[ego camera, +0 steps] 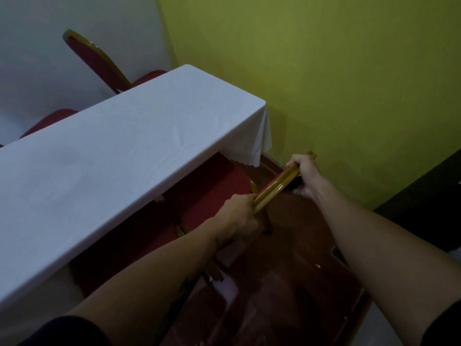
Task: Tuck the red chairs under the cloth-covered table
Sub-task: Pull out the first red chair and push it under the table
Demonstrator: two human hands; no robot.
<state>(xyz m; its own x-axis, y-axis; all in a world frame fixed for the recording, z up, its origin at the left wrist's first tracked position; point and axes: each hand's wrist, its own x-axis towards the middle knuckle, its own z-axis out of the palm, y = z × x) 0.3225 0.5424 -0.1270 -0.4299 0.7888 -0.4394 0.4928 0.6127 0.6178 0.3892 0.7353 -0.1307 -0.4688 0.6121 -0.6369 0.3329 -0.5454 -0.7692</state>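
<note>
A long table under a white cloth point(119, 156) runs from lower left to upper centre. On its near side stands a red chair with a gold frame; its seat point(214, 186) reaches partly under the cloth edge. My left hand point(239, 213) and my right hand point(303, 168) both grip the gold top rail point(274, 187) of its backrest. A second red chair seat point(139, 245) sits to the left, under the table's edge. Across the table, another red chair shows its backrest point(97, 61) and seat point(149, 77), and one more red seat point(50, 121) lies further left.
A green wall point(324, 83) stands close behind the table's far end and to the right. A white wall point(37, 58) lies beyond the far chairs. The floor point(287, 283) is dark reddish wood. A dark object point(429, 203) fills the right edge.
</note>
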